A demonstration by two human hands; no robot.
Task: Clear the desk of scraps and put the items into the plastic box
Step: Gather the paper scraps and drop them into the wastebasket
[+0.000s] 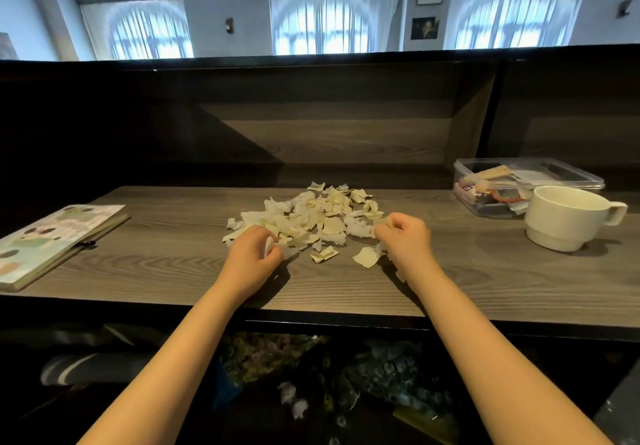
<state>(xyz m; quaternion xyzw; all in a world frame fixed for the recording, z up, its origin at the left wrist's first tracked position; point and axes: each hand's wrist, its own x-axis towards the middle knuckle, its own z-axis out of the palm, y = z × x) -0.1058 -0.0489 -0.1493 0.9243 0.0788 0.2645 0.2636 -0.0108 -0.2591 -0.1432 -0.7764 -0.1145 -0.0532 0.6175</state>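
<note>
The left hand (254, 255) pinched a white scrap (268, 245), the right hand (406, 235) a pale scrap (383, 222); the scrap pile (311, 214) lay between and just beyond both grips.

The wood-grain desk (173, 264) carried a heap of pale scraps (311, 216) between and just beyond the left hand (251, 254) and right hand (405, 236), each gripping pieces. A notebook (52, 240) lay well left of the left grip. A white mug (561, 219) and, behind it, the plastic box (491, 198) stood well right of the right grip.

A white mug (561, 222) (handle rightward), curtained windows (332, 25) beyond.
</note>
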